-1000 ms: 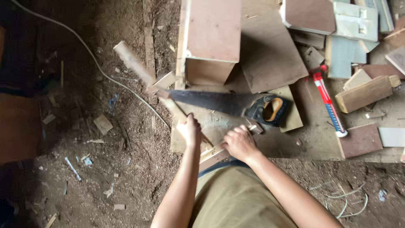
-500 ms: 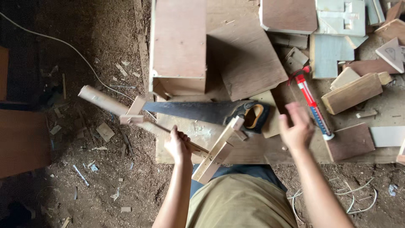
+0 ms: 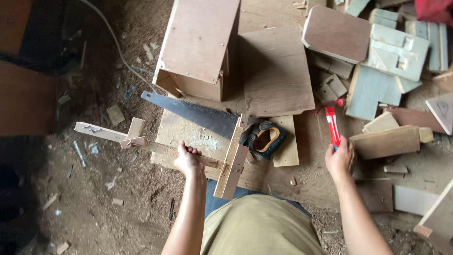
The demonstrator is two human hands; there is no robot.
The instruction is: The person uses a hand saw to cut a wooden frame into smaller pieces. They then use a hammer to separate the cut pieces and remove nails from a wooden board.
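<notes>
Right hand (image 3: 339, 159) has now grasped the red hammer (image 3: 333, 122).

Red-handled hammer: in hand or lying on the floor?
In hand: the right hand grips the red-handled hammer by its handle end, head pointing away.

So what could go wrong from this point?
The left hand grips the nailed wooden frame right beside the handsaw, so a slip could reach its blade. The right hand holds the red hammer while that frame rests partly off the board and could tip.
</notes>
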